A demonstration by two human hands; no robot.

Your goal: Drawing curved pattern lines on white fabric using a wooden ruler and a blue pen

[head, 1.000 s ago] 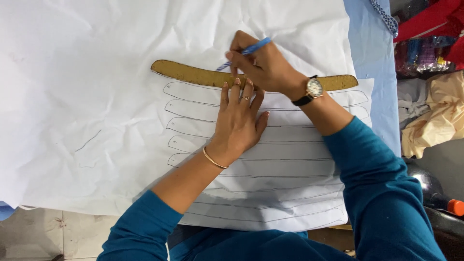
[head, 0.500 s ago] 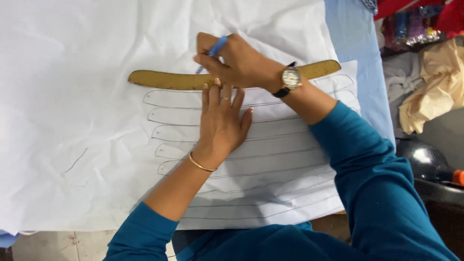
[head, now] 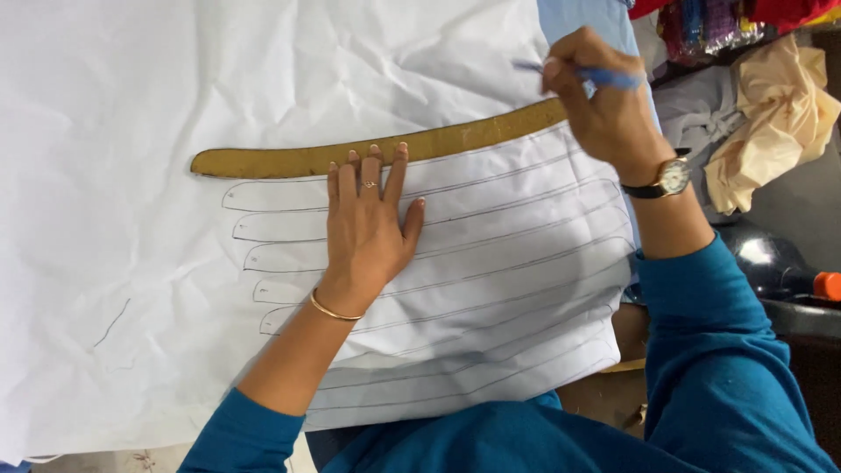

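A long curved brown template strip [head: 289, 161] lies across a big crumpled white paper sheet [head: 131, 79]. My left hand [head: 368, 223] lies flat on the sheet, fingertips pressing the strip's lower edge. Below the strip, several traced band outlines [head: 491, 236] run across the paper. My right hand [head: 604, 101], with a wristwatch on its wrist, grips a blue pen [head: 613, 79] near the strip's right end, where the strip passes under the hand.
A light blue cloth [head: 596, 22] shows under the paper at the upper right. Beige crumpled fabric [head: 771, 114] and colourful items lie at the right. A dark rounded object [head: 766, 254] with an orange cap [head: 826, 285] sits at the right edge.
My right hand has moved with the pen from the middle of the strip to its right end. My left hand stays pressed on the strip. The view has shifted.
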